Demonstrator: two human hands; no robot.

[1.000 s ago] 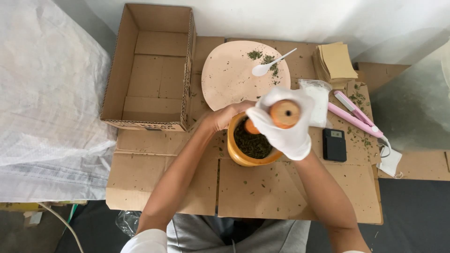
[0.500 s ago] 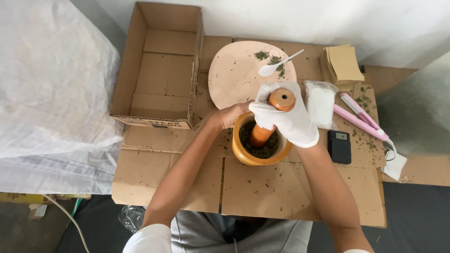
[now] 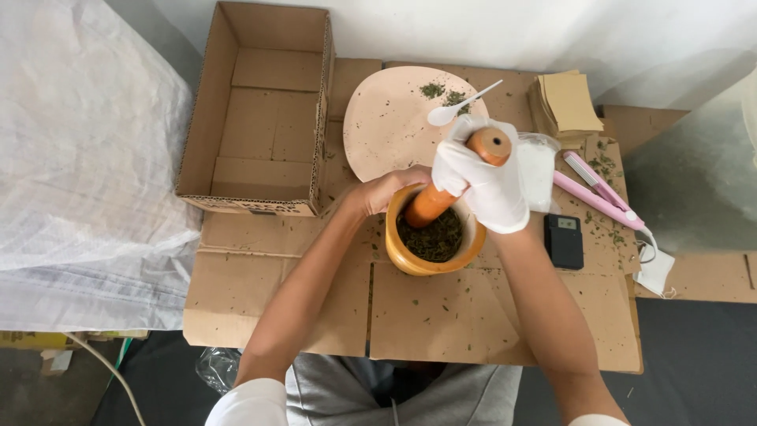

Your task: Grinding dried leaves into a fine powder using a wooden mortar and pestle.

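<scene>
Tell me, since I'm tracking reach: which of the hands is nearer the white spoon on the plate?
Right. The gloved right hand grips the pestle just below the white spoon; the bare left hand holds the mortar rim, farther away.

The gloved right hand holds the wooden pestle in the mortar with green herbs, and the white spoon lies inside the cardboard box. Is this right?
Not quite. The head view shows the white spoon lying on the pink plate, not inside the cardboard box. The rest holds: the gloved right hand grips the wooden pestle in the mortar with green herbs.
</scene>
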